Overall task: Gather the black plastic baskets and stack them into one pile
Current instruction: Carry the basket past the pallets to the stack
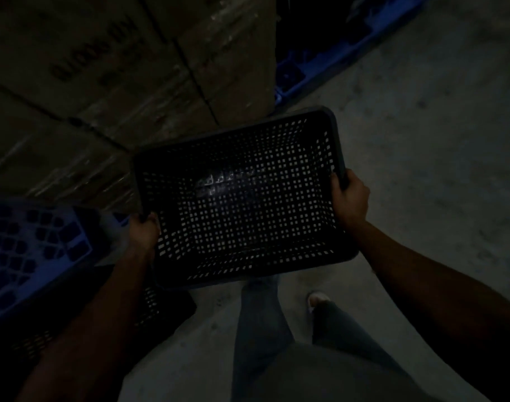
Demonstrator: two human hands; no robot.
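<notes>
A black plastic basket (242, 198) with perforated walls and floor is held in the air in front of me, its opening facing up, empty inside. My left hand (143, 232) grips its near-left rim. My right hand (349, 197) grips the right rim. Below my left forearm, at the lower left, another black perforated basket (158, 307) stands on the floor, largely hidden by my arm. The scene is very dark.
Wrapped cardboard boxes (126, 71) are stacked at the upper left. A blue plastic pallet (30, 248) lies at the left, and another blue pallet (314, 65) at the top right. Grey concrete floor (436, 134) stretches to the right. My legs and a shoe (317, 300) show below the basket.
</notes>
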